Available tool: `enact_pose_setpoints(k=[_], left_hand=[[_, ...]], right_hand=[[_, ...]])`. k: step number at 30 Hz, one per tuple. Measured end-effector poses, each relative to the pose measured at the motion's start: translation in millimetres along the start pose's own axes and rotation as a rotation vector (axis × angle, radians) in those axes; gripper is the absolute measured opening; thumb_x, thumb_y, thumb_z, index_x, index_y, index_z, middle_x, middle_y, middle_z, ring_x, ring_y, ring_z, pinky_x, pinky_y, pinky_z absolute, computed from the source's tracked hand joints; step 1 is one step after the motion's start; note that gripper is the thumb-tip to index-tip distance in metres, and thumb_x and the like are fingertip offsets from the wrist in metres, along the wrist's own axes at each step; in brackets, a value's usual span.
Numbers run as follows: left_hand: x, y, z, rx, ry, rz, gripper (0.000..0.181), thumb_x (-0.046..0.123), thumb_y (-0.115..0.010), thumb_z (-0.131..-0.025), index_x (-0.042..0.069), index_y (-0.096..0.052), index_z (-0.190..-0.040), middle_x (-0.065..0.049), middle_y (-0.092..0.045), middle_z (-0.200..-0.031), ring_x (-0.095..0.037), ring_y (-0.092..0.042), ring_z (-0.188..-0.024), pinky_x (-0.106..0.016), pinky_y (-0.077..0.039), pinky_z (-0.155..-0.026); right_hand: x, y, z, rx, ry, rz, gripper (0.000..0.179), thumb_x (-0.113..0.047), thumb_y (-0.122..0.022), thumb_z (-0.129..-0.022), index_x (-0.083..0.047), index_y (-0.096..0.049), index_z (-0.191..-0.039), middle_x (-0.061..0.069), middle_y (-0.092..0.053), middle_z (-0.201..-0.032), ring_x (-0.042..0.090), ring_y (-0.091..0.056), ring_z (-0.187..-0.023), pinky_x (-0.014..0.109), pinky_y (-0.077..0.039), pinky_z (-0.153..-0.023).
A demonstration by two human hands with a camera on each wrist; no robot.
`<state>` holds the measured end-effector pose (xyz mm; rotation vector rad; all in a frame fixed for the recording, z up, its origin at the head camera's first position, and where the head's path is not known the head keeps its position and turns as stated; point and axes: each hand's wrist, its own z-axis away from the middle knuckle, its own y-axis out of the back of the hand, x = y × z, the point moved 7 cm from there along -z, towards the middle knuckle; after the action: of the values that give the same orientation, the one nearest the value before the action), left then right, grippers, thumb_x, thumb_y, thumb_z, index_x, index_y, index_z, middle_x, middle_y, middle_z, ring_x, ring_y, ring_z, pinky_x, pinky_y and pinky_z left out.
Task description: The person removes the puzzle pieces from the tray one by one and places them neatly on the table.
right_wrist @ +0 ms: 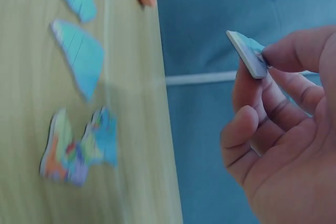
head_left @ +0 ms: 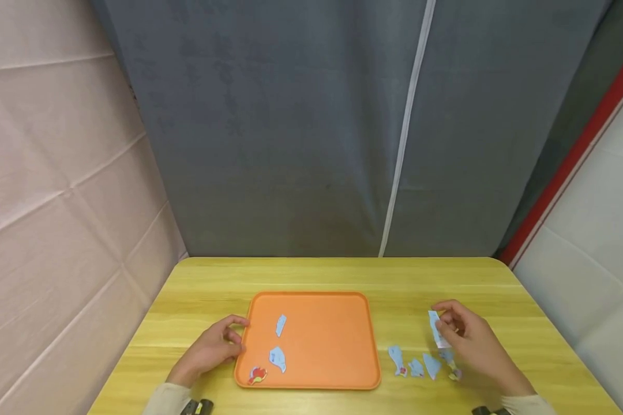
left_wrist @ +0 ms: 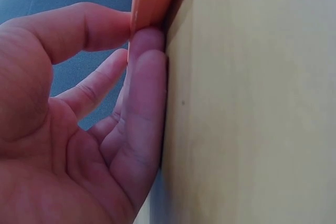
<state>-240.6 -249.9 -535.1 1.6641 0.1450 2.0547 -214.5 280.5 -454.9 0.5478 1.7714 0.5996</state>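
my left hand (head_left: 213, 349) is at the left rim of the orange tray (head_left: 327, 346), thumb and fingertips touching it; whether they pinch the rim i cannot tell. my right hand (head_left: 475, 343), raised over the table (head_left: 410, 276) right of the tray, pinches a pale blue piece (head_left: 436, 327) between thumb and finger. on the tray a slim blue strip (head_left: 281, 325), a wider blue piece (head_left: 277, 358) and a red piece (head_left: 257, 376) lie towards the left, the red one by the near left corner, so there is open room across to the right rim. a stretch of table separates that rim from the loose row: a long blue piece (head_left: 396, 358), a small ragged piece (head_left: 416, 368), a plain blue wedge (head_left: 432, 365) and a multicoloured piece (head_left: 454, 372), well apart from the table's right edge. my right hand partly covers the multicoloured one in the head view; from the right wrist it is blurred, and i can't say if it is one piece or two touching. there the pale blue piece is nearly edge-on, its print hard to make out, and the long blue piece is cut off at the top.
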Motion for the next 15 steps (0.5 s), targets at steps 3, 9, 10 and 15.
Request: enact_pose_setpoints(k=[3, 9, 10, 15], left_hand=[[0.6, 0.2, 0.4, 0.000, -0.002, -0.003, 0.056, -0.003, -0.072, -0.088, 0.002, -0.056, -0.141, -0.011, -0.062, -0.092, -0.018, -0.054, -0.068, -0.025, -0.047, -0.056], [0.1, 0.4, 0.7, -0.002, -0.002, -0.001, 0.056, -0.003, -0.072, -0.088, 0.002, -0.056, -0.141, -0.011, -0.063, -0.092, -0.019, -0.055, -0.068, -0.026, -0.048, -0.056], [-0.1, 0.3, 0.6, -0.004, -0.002, 0.000, 0.055, -0.002, -0.072, -0.088, 0.002, -0.056, -0.141, -0.011, -0.063, -0.092, -0.019, -0.055, -0.068, -0.026, -0.048, -0.056], [-1.0, 0.0, -0.5, -0.010, 0.003, -0.002, 0.055, 0.001, -0.075, -0.090, 0.003, -0.056, -0.142, -0.011, -0.063, -0.093, -0.019, -0.056, -0.068, -0.026, -0.048, -0.056]], right_hand=[[10.6, 5.3, 2.7, 0.012, -0.009, 0.024, 0.025, -0.013, -0.066, -0.105, -0.009, -0.064, -0.129, -0.003, -0.065, -0.092, 0.005, -0.055, -0.072, 0.024, -0.047, -0.062], [28.4, 13.8, 7.4, 0.029, 0.004, 0.037, 0.025, -0.010, -0.068, -0.102, -0.007, -0.065, -0.127, -0.004, -0.065, -0.090, 0.004, -0.057, -0.074, 0.023, -0.048, -0.064], [31.4, 14.8, 8.5, 0.030, 0.003, 0.036, 0.024, -0.010, -0.068, -0.102, -0.006, -0.065, -0.126, -0.004, -0.065, -0.089, 0.004, -0.057, -0.074, 0.023, -0.049, -0.064], [44.2, 18.2, 13.3, 0.004, -0.005, 0.035, 0.022, -0.011, -0.068, -0.103, -0.003, -0.066, -0.123, -0.005, -0.065, -0.087, 0.004, -0.057, -0.074, 0.024, -0.048, -0.063]])
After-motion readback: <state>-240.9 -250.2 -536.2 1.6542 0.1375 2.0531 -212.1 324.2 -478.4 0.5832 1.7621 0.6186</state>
